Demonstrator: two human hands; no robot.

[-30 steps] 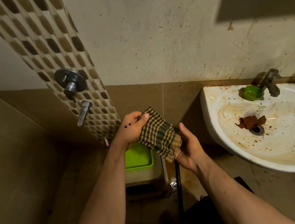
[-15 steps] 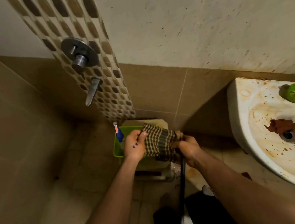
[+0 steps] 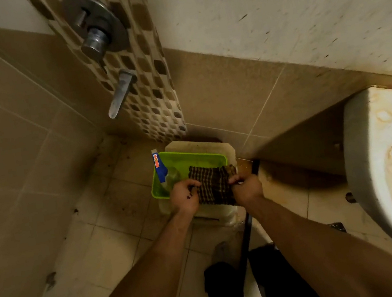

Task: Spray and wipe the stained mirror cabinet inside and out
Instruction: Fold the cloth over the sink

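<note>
Brown-checked cloth [image 3: 213, 187] spread between both hands: left hand [image 3: 185, 198] pinches its left edge, right hand [image 3: 245, 188] grips its right edge. Cloth is over green tray [image 3: 191, 157]; spray bottle [image 3: 161, 172] lies along tray's left side, beyond.

Dim, warm, yellowish light from above, brightest on the speckled white wall [image 3: 295, 2] and the sink [image 3: 369, 135] rim. Heavy shadow beneath the sink, spreading over brown tiles [image 3: 232, 95] and floor [image 3: 106, 241]; left side murky. Strong wide-angle bending toward the edges, with tile lines curved. Slight motion blur over left hand [image 3: 185, 197], right hand [image 3: 247, 187] and checked cloth [image 3: 213, 187]. Dull sheen on the metal spout [image 3: 119, 93]. Grainy, soft detail in the forearms [image 3: 143, 273] near the bottom edge.
</note>
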